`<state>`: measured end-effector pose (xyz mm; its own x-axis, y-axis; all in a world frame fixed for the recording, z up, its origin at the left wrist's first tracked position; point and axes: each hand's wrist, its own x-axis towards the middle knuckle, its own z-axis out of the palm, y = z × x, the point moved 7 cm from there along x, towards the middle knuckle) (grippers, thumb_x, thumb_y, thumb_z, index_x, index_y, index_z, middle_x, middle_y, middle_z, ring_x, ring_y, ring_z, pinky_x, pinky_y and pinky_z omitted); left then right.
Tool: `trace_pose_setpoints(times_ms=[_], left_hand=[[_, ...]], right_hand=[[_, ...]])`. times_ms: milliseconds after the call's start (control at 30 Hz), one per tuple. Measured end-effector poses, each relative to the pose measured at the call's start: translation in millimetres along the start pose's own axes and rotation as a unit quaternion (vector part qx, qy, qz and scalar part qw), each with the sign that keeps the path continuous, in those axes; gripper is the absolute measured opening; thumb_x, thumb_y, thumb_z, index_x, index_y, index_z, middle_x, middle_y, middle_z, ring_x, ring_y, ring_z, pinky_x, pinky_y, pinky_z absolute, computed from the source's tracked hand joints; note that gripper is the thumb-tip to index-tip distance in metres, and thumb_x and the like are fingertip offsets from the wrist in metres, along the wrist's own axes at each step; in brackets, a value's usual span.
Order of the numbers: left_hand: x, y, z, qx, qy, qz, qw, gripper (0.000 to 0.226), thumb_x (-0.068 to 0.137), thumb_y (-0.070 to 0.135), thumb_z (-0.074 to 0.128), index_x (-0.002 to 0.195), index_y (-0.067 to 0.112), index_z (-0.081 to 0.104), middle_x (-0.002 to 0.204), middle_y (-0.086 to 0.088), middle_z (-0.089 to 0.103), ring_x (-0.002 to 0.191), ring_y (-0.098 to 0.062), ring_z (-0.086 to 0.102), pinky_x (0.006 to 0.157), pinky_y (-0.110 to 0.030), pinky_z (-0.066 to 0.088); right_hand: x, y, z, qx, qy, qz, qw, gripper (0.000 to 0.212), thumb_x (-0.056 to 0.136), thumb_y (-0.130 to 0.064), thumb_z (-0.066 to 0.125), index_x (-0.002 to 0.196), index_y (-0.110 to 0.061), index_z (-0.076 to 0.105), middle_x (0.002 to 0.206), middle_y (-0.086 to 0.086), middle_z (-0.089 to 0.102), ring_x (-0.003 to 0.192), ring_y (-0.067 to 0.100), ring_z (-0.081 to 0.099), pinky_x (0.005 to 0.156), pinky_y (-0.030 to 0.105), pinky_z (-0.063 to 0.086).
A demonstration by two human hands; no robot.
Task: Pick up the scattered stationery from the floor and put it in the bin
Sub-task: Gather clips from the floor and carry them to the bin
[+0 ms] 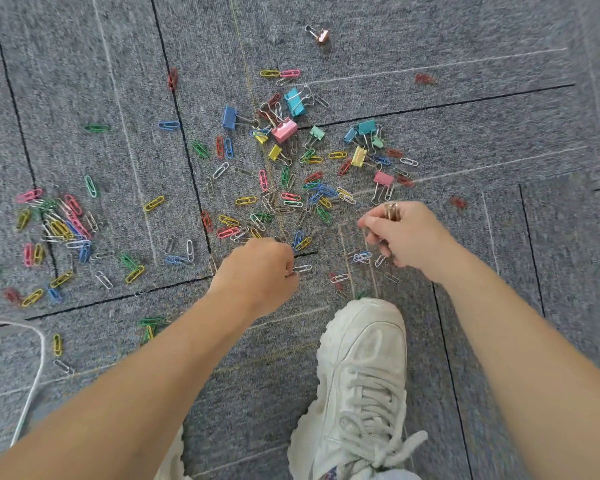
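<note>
While paper clips (pixel 246 200) lie all over grey carpet (pixel 465 133), left hand (pixel 257 271) pinches silver paper clip (pixel 302 268); right hand (pixel 406 237) curls round metal clips (pixel 392 211).

The left hand (pixel 257 271) shows only its back. Its curled fingertips are hidden, so whether they pinch the silver paper clip (pixel 302 268) at its 3 o'clock cannot be told. Wire loops (pixel 392 211) poke from the right hand (pixel 400 237), the rest buried in the fist. A red clip (pixel 425 79) at the frame's 1 o'clock is smeared. The white shoe (pixel 361 375) runs off the lower edge, and the white cable (pixel 41 358) off the left.
</note>
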<state>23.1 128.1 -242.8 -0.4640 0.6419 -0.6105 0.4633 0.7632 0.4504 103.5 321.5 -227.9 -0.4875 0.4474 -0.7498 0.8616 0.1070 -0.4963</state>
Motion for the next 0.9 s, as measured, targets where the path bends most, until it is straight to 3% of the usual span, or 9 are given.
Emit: trace_pose_setpoints(times_ms=[67, 200, 300, 433, 533, 667, 800, 900], left_hand=[[0.2, 3.1, 0.6, -0.047, 0.007, 0.006, 0.999, 0.025, 0.089, 0.025, 0.059, 0.068, 0.026, 0.046, 0.077, 0.002, 0.058, 0.074, -0.023, 0.056, 0.065, -0.033, 0.05], [-2.7, 11.7, -2.1, -0.118, 0.018, 0.006, 0.993, 0.013, 0.089, 0.02, 0.055, 0.077, 0.02, 0.049, 0.072, -0.003, 0.06, 0.065, -0.024, 0.058, 0.056, -0.033, 0.047], [-5.3, 14.8, -13.5, -0.141, 0.043, 0.003, 0.989, 0.018, 0.092, 0.019, 0.054, 0.077, 0.021, 0.045, 0.068, -0.004, 0.058, 0.056, -0.019, 0.052, 0.047, -0.028, 0.036], [-6.2, 16.2, -33.3, -0.138, 0.073, 0.005, 0.988, 0.02, 0.095, 0.02, 0.052, 0.078, 0.021, 0.042, 0.066, -0.003, 0.057, 0.054, -0.019, 0.047, 0.047, -0.028, 0.03], [-5.6, 16.2, -36.1, -0.134, 0.085, 0.002, 0.987, 0.016, 0.092, 0.023, 0.057, 0.082, 0.023, 0.044, 0.07, -0.002, 0.06, 0.059, -0.018, 0.052, 0.051, -0.03, 0.033], [-5.5, 17.7, -27.8, -0.15, 0.067, 0.005, 0.986, 0.007, 0.093, 0.025, 0.06, 0.095, 0.026, 0.053, 0.083, -0.003, 0.066, 0.069, -0.02, 0.061, 0.061, -0.031, 0.042], [-13.0, 10.6, -56.8, -0.133, 0.088, -0.018, 0.987, 0.004, 0.088, 0.022, 0.062, 0.084, 0.023, 0.062, 0.085, -0.002, 0.067, 0.078, -0.022, 0.06, 0.066, -0.029, 0.044], [-37.4, 5.3, -107.5, -0.124, 0.128, -0.034, 0.983, 0.008, 0.086, 0.02, 0.065, 0.079, 0.016, 0.061, 0.079, -0.003, 0.063, 0.076, -0.023, 0.056, 0.062, -0.027, 0.037]], right_hand=[[1.4, 7.0, -12.8, -0.02, 0.004, 0.015, 1.0, 0.016, 0.097, -0.013, 0.059, 0.086, -0.012, 0.07, 0.064, 0.003, 0.063, 0.048, 0.015, 0.044, 0.035, 0.018, 0.029], [-1.6, 31.1, -25.9, -0.133, -0.044, 0.077, 0.987, 0.018, 0.095, -0.02, 0.063, 0.09, -0.003, 0.067, 0.057, 0.002, 0.054, 0.048, 0.017, 0.04, 0.039, 0.021, 0.028], [-8.9, 42.5, -26.4, -0.18, -0.064, 0.1, 0.976, 0.025, 0.095, -0.025, 0.062, 0.093, 0.0, 0.066, 0.066, 0.008, 0.052, 0.059, 0.022, 0.042, 0.043, 0.025, 0.03], [-16.7, 38.1, -10.2, -0.14, -0.077, 0.091, 0.983, 0.017, 0.095, -0.018, 0.057, 0.08, -0.014, 0.063, 0.07, 0.01, 0.047, 0.06, 0.021, 0.035, 0.045, 0.025, 0.025], [-17.4, 31.6, 6.0, -0.163, -0.096, 0.066, 0.98, 0.027, 0.094, -0.029, 0.059, 0.072, -0.016, 0.048, 0.067, 0.009, 0.04, 0.056, 0.02, 0.031, 0.045, 0.024, 0.025], [-17.7, 20.7, 22.8, -0.186, -0.1, 0.044, 0.977, 0.039, 0.097, -0.045, 0.055, 0.081, -0.011, 0.064, 0.055, 0.002, 0.042, 0.048, 0.02, 0.035, 0.052, 0.027, 0.031], [-28.0, -14.4, 18.8, -0.239, -0.061, -0.003, 0.969, 0.044, 0.094, -0.046, 0.059, 0.065, -0.017, 0.041, 0.055, 0.001, 0.038, 0.053, 0.022, 0.037, 0.056, 0.031, 0.029], [-53.3, -55.1, 4.5, -0.266, -0.04, -0.035, 0.963, 0.046, 0.095, -0.041, 0.059, 0.063, -0.017, 0.036, 0.06, 0.003, 0.046, 0.058, 0.022, 0.045, 0.055, 0.031, 0.03]])
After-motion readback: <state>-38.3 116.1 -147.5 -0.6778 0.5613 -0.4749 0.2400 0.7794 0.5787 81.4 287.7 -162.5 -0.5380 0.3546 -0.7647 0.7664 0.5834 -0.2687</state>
